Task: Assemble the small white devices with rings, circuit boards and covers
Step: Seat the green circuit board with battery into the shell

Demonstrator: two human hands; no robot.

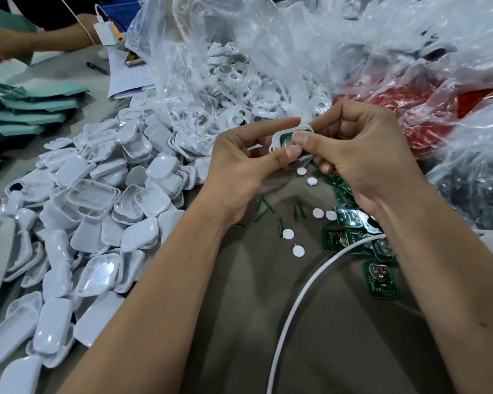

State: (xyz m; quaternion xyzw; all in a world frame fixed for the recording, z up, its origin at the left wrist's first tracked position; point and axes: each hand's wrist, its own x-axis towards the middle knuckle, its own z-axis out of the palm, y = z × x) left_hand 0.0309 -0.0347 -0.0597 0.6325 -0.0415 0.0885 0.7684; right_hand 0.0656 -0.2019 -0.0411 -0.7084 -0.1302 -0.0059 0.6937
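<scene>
Both hands hold one small white device shell (306,128) with a green circuit board seated inside it, above the middle of the table. My left hand (245,169) pinches its near edge with thumb and forefinger. My right hand (362,149) grips its right side, and its thumb presses down on the board. A large heap of white covers (97,211) fills the table's left. Loose green circuit boards (353,234) lie under my right forearm. Small white round stickers (298,250) are scattered between my arms.
Clear plastic bags (239,66) of white ring parts stand behind my hands, with a red-filled bag (416,109) to the right. A white cable (302,294) curves across the brown table. Another person's arm (34,38) and green paper stacks (26,109) are at far left.
</scene>
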